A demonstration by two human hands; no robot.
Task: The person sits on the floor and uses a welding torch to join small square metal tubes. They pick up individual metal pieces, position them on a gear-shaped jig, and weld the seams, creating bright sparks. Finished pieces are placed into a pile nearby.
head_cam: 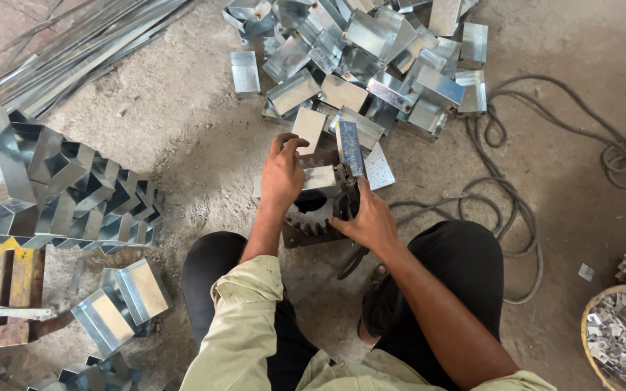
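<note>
Galvanised sheet is what both hands work with: the left hand [282, 174] presses a small bent metal piece [318, 177] down flat, fingers closed over its near edge, on top of a toothed gear block [311, 216] that sits on the concrete floor [190, 137] between the person's knees. The right hand [369, 217] is wrapped around the block's right side, where a narrow upright strip [350, 147] rises just beside the fingers. Just beyond lies a loose pile of bent metal boxes [371, 58]; folded channels [74, 192] are stacked to the left, a grey cable [516, 203] loops to the right, and a basket of offcuts [624, 337] sits at the far right. Judging from this, the cut edges sit right against bare fingers, so a slip of the piece could nick skin or pinch a fingertip against the teeth.
</note>
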